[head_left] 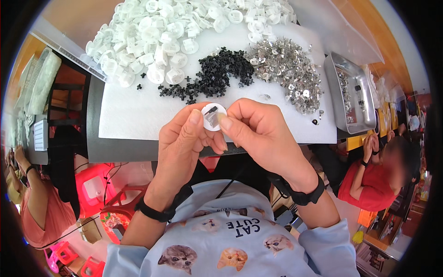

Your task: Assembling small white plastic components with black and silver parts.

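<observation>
Between my two hands, above the near edge of the table, is a small white round plastic part [207, 121] with a black piece [211, 110] set in it. My left hand [183, 130] grips its left side between thumb and fingers. On the other side, the thumb and forefinger of my right hand [258, 129] press at its right edge; whether they also pinch a small metal piece is hidden. Beyond my hands lie a heap of small black cross-shaped pieces [221, 69], a heap of small metal pieces [295, 69] and a large pile of white round plastic parts [157, 37].
A white sheet [134, 113] covers the dark table [115, 150]. At the right stands a metal tray [364, 99] holding small metal pieces. A person in red [371, 184] sits at the right, another person [41, 207] at the left. Red stools [94, 184] stand on the floor.
</observation>
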Motion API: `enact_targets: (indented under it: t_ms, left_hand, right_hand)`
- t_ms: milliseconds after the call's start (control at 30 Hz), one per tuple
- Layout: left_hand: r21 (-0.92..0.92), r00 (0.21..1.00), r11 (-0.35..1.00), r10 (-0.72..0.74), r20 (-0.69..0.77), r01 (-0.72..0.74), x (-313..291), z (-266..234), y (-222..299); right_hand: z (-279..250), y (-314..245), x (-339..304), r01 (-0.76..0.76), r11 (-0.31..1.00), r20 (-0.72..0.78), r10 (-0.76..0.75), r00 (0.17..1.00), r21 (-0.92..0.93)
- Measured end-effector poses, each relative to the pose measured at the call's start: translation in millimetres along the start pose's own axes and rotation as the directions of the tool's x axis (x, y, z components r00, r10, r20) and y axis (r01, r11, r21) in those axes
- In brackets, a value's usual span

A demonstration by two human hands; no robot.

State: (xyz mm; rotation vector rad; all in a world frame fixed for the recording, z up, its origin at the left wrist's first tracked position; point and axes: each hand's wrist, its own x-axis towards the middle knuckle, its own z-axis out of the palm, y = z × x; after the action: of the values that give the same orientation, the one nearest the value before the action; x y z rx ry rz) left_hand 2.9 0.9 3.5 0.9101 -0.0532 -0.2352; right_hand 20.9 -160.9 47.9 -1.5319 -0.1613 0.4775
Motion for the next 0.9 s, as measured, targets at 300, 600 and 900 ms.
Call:
enact_targets:
  t_ms: [300,600,900]
  left_hand:
    - [0.029,0.999,0.999,-0.035,-0.02,0.036,0,0,4]
    - [0.071,0.998,0.997,-0.017,-0.06,0.021,1,5,3]
    - [0.133,0.998,0.99,-0.043,-0.054,0.05,1,6,4]
  right_hand:
    - [-14,-4,8,0.438,0.702,0.068,-0.489,0.87,-0.562]
    - [-9,-10,14,0.501,0.495,0.213,-0.527,0.823,-0.71]
    - [-12,-8,16,0.528,0.529,0.24,-0.518,0.821,-0.664]
